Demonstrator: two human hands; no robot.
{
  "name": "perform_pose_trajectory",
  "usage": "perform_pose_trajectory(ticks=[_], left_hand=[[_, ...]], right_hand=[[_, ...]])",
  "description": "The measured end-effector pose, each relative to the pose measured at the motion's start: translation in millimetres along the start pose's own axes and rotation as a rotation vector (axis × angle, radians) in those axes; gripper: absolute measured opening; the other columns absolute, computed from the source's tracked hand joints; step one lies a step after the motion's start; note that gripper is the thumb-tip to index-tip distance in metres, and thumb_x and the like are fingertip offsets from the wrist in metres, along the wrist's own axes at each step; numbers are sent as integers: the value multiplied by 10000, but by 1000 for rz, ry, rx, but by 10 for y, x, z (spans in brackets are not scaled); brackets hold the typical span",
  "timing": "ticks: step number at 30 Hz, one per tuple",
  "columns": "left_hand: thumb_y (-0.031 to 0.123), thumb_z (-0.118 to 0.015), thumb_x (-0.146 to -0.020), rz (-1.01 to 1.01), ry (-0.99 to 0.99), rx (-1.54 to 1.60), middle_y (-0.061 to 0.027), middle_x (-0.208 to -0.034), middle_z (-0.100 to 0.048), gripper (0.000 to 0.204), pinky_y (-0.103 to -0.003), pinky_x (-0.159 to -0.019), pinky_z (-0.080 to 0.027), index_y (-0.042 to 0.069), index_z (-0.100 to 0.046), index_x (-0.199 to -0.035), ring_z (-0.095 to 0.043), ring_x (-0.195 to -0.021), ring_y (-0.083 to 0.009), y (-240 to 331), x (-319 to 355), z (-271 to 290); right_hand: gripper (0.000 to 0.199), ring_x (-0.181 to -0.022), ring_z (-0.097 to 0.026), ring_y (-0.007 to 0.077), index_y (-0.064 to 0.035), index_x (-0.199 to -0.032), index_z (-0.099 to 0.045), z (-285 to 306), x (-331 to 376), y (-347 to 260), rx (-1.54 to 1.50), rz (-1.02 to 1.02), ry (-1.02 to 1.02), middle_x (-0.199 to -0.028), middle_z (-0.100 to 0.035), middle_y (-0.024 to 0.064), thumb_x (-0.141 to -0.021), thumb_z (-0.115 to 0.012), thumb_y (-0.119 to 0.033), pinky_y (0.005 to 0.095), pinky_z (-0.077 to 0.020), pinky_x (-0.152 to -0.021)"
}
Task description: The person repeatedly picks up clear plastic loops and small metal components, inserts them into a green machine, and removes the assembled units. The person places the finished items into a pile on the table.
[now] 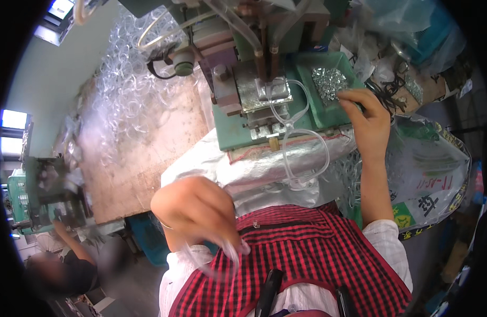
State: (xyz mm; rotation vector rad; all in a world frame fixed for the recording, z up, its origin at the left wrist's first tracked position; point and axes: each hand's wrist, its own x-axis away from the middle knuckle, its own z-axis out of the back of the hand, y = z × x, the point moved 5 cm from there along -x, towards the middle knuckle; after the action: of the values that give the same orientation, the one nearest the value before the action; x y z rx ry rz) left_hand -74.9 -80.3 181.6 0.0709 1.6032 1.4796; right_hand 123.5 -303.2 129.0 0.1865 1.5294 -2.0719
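My left hand [196, 206], smeared by motion, is closed in front of my chest around a loop of clear plastic tubing [234, 259]. My right hand [367, 119] is over the right edge of a green bin [317, 119], its thumb and forefinger curled together; whatever lies between the fingertips is too small to make out. Small shiny metal pieces [329, 82] fill part of the bin. Between my hands, another looped clear tube [327, 153] hangs from the metal block of a green bench machine [235, 129] down onto silvery sheeting.
A large heap of clear tubing [132, 79] covers the left of the wooden table [143, 182]. A printed plastic sack [428, 169] stands at the right, below dark cords and plastic bags. At far left another person [69, 264] is beside a second green machine [48, 190].
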Motion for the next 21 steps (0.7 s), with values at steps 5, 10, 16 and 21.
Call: perform_pose_trajectory(ticks=[5, 10, 16, 21], left_hand=[[140, -631, -929, 211, 1127, -227, -70, -704, -606, 160, -227, -488, -395, -5, -595, -987, -540, -560, -111, -280, 628, 676], [137, -560, -1000, 158, 1525, -507, -63, -725, -610, 116, -196, -478, -366, 30, -592, -1031, -514, -566, -75, -501, 933, 589], [108, -548, -1007, -257, 1035, -1159, -115, -797, -671, 135, -217, -551, -473, 19, -575, -1105, -600, -625, -109, 291, -256, 660], [69, -619, -968, -234, 1129, -998, -86, -785, -693, 153, -182, -553, -466, -33, -586, -1078, -607, -639, -71, 330, -428, 879]], right_hand=[[416, -838, -659, 132, 4, -1126, -655, -633, -584, -293, -306, -146, -196, -897, -709, 68, -735, -773, -71, 269, -512, -770], [577, -823, -662, 144, 34, -1230, -563, -817, -525, -278, -370, -175, -179, -875, -705, 78, -709, -795, -59, 269, -520, -749], [581, -780, -637, 126, 26, -1262, -551, -965, -435, -364, -867, -281, -158, -858, -685, 84, -723, -767, 34, 249, -501, -715], [557, -760, -633, 116, 44, -1241, -550, -1078, -347, -376, -927, -256, -73, -843, -684, 80, -723, -756, 48, 224, -483, -688]])
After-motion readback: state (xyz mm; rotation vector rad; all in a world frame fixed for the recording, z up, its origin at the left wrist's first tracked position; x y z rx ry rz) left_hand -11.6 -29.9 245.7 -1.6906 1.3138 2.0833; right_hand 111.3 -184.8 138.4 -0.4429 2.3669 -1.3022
